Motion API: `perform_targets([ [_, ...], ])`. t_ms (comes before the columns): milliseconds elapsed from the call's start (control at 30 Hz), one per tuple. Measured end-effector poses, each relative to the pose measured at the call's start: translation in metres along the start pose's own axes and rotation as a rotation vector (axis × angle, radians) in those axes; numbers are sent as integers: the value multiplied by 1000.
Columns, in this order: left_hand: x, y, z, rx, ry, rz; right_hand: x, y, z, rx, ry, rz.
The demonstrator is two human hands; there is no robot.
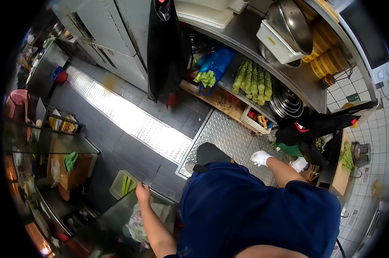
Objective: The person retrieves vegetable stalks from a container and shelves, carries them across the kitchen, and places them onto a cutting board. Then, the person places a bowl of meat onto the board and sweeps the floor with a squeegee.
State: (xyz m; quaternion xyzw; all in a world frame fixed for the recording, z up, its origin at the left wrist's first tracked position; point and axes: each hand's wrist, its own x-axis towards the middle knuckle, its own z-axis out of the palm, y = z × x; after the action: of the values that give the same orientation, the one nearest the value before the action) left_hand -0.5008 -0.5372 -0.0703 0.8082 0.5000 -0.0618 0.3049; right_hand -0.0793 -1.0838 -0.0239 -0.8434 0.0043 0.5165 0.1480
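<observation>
My left hand (142,191) is bare and closed at the right rim of a pale plastic container (115,188). Several green peeled stalks (126,184) lie inside the container. A white glove covers my right hand (259,158), which hangs above the diamond-plate metal floor (222,133). Its fingers are loosely bent and slightly apart, with nothing visible in them. Beyond it, thick green stalks (252,81) lie in a row on the lower shelf, beside a blue bag (218,64) holding more stalks.
A glass-topped counter (112,219) with plastic bags stands at my left. A steel shelf (241,36) carries bowls and steamers. Dark aprons (164,56) hang ahead. A bright metal drain cover (130,116) crosses the tiled floor. Another person's arm (26,109) shows at far left.
</observation>
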Motion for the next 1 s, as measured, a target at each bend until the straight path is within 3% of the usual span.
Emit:
perform_targets([
  [67, 59, 37, -33, -163, 127, 105, 17, -29, 7, -7, -14, 35],
  [167, 123, 92, -76, -197, 109, 213, 45, -79, 6, -335, -43, -251],
  [200, 142, 104, -89, -132, 62, 276, 55, -115, 7, -295, -84, -56],
  [233, 156, 110, -104, -59, 29, 325, 86, -114, 15, -399, 2, -255],
  [300, 198, 88, -102, -22, 32, 400, 118, -170, 14, -999, -49, -560],
  [333, 208, 81, -113, 3, -16, 335, 130, -208, 17, -751, -78, -307],
  [367, 219, 74, -125, 18, -66, 269, 147, -237, 17, -1127, -111, -591],
  [433, 240, 41, -149, -5, -29, 125, 183, -317, 20, -1313, -161, -809],
  [533, 242, -4, -192, -91, -35, -166, 282, -436, 28, -790, -169, -591],
  [600, 243, -35, -221, -175, -4, -287, 273, -581, 46, -415, -76, -498],
  [633, 246, -46, -235, -217, 4, -346, 168, -705, 38, -442, -45, -536],
  [667, 248, -48, -252, -209, 16, -379, 206, -749, 43, -674, 95, -828],
  [733, 258, -51, -288, -202, 77, -469, 144, -902, 43, -677, -16, -842],
  [767, 268, -59, -299, -227, 97, -503, 152, -952, 47, -676, 86, -1008],
  [833, 292, -78, -317, -269, 140, -577, 138, -1063, 48, -522, 48, -1141],
  [967, 364, -106, -386, -340, 50, -700, 180, -1218, 31, -287, 119, -1274],
  [1000, 389, -131, -386, -264, 108, -632, 209, -1244, 24, -146, 26, -1207],
])
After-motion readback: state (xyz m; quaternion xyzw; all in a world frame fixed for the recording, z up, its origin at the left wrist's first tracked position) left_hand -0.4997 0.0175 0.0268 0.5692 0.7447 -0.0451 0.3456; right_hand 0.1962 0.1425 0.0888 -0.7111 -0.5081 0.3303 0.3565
